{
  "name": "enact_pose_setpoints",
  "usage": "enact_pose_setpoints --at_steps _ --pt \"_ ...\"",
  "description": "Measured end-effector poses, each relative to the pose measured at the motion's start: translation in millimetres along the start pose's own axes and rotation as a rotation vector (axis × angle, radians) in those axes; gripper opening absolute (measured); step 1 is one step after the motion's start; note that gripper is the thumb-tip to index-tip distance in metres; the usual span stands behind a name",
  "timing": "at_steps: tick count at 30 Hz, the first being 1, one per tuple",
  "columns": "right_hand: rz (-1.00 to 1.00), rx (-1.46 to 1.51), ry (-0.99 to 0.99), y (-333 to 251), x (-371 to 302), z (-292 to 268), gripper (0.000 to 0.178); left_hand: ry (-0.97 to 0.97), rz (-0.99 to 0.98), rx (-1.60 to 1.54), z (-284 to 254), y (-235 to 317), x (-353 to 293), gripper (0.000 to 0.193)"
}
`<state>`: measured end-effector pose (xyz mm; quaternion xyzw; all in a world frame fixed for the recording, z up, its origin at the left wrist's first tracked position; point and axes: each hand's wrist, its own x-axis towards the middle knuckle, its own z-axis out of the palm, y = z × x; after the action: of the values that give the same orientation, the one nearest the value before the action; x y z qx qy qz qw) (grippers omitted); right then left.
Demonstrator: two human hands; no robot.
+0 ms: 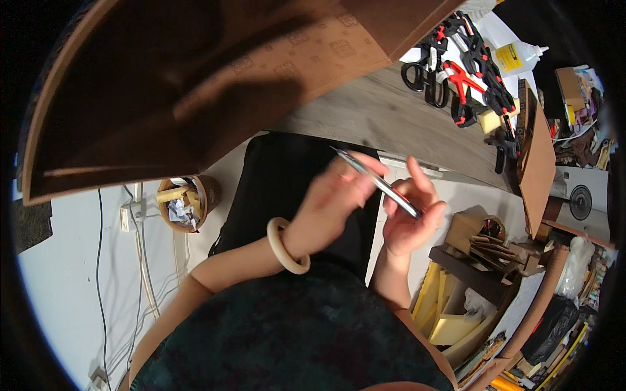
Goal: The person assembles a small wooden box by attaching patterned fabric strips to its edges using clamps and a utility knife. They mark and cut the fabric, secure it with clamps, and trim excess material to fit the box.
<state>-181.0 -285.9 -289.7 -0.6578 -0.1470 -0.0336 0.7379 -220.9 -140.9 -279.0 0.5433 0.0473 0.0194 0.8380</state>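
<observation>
My left hand (336, 202), with a cream bangle (287, 246) on its wrist, is raised in front of my body and smeared by motion. Its fingers close round a slim silver, pen-shaped tool (396, 195) with a narrow pointed end and a dark other end. The exact kind of tool cannot be made out. The tool slants down to the right, its dark end just over the palm of my right hand (414, 212). That hand faces up with fingers apart and slightly curled. Whether it touches the tool is unclear.
A large brown box-like board piece (241, 124) overhangs the grey wood table (365, 104). Black and red spring clamps (466, 81) and a clear bottle (518, 58) lie at the far right. A waste bin (210, 195) stands left; a scrap-filled bin (551, 274) stands right.
</observation>
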Motion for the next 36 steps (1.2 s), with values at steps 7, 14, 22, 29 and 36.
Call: enact_pose_setpoints --at_steps 7,14,22,29,36 --pt "-0.003 0.265 -0.006 13 30 -4 0.054 0.616 -0.076 -0.245 -99 6 19 0.066" --pt "-0.081 0.325 0.250 26 25 0 0.024 0.562 0.127 -0.134 -115 -10 17 0.058" --pt "-0.186 0.121 0.088 29 16 12 0.026 0.496 0.088 -0.076 -135 3 -20 0.065" --pt "-0.525 -0.268 -0.047 54 62 27 0.017 0.538 0.038 -0.082 -132 -19 -15 0.040" --pt "-0.572 -0.315 -0.103 61 67 35 0.021 0.608 0.025 -0.091 -105 -21 12 0.036"
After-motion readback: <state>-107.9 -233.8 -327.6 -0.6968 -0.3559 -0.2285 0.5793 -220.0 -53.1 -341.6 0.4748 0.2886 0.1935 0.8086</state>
